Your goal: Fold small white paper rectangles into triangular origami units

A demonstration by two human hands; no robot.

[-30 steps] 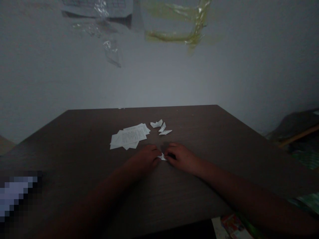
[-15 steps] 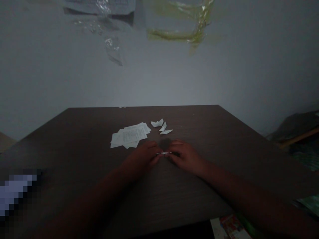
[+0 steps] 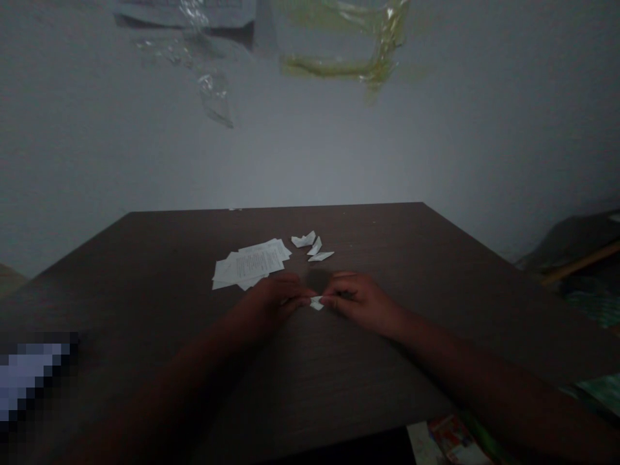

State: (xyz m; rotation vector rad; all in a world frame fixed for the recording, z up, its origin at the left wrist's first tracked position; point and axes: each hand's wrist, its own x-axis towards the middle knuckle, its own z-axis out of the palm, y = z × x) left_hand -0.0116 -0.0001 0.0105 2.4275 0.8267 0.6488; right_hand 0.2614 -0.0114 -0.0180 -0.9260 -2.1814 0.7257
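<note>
Between my two hands is a small folded piece of paper point(image 3: 316, 303), white and partly covered by the fingertips. My left hand point(image 3: 276, 299) pinches its left side, and my right hand point(image 3: 361, 300) pinches its right side. Just beyond the hands lie three small folded paper shapes, boat-like: one at the back point(image 3: 303, 239), one in the middle point(image 3: 315, 246) and a flatter one in front point(image 3: 321, 256). Past my left hand, a loose pile of printed paper sheets point(image 3: 252, 263) is fanned out on the table.
The dark brown table point(image 3: 387, 239) stands against a pale wall point(image 3: 310, 148) with tape and paper stuck on it. A pixelated, light-coloured object point(image 3: 29, 374) is at the left edge. Printed items point(image 3: 453, 439) show below the front edge, and dark piled things point(image 3: 586, 239) at the right.
The folded paper between my hands has tilted, so more of its face shows instead of a thin edge. My left hand has shifted slightly left and the view has moved a little.
</note>
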